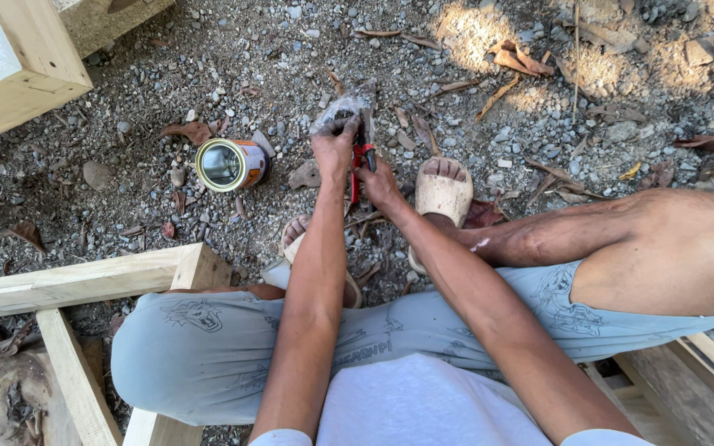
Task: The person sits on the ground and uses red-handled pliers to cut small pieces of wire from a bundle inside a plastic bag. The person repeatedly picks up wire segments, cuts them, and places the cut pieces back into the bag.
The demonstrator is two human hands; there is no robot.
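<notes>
Both arms reached straight forward from the seated person's lap, running side by side over the grey shorts and meeting above the gravel ground between the feet. From the head camera, the left hand was farther out, its wrist bent down and its fingers curled around a crumpled piece of clear plastic, pinching it firmly at the lower edge. The right hand sat just behind and beside the left one, closed around the red handles of a pair of pliers, whose dark tip pointed away from the body and touched the plastic beside the left fingers. The plastic lay just past the left hand, raised a little off the stones. Well to the left of the plastic, a small open tin can lay on its side with its mouth facing the camera. A beige sandal rested just right of the right hand. Pale wooden frame pieces lay nearer than the can, beside the left knee.
</notes>
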